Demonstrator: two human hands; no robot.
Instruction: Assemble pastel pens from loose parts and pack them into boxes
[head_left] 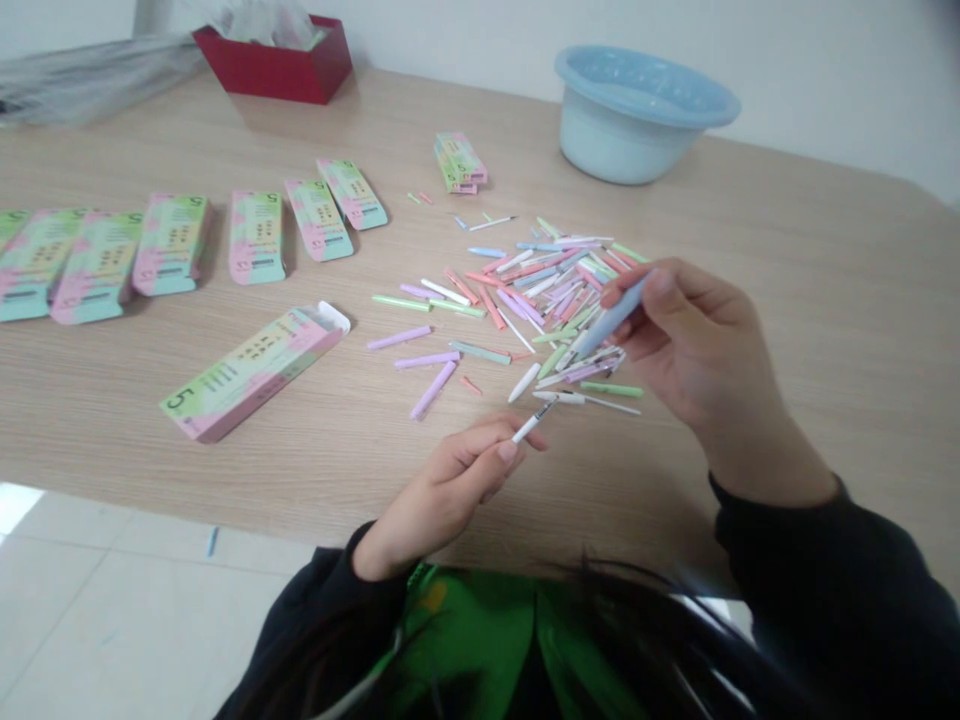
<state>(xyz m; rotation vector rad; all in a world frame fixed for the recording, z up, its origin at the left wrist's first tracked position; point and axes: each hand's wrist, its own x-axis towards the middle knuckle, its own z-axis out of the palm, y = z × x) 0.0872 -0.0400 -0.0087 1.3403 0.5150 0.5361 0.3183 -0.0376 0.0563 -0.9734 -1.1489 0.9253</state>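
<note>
My left hand (469, 470), near the table's front edge, pinches a thin white pen refill (534, 422) with dark print, its tip pointing up and right. Raised over the right side of the pile, my right hand (686, 340) is closed on a light blue pen barrel (613, 318), slanting down to the left. Under and beyond the hands spreads a loose heap of pen parts (551, 290) in pink, purple, green, blue and white. Several purple pen parts (433, 390) lie apart on its left.
A pink-and-green pen box (259, 375) lies at left with its end flap open. Behind it several similar boxes (256, 235) form a row. More boxes (460, 160) are stacked farther back. A blue basin (630, 140) and a red box (281, 75) with clear plastic stand along the back.
</note>
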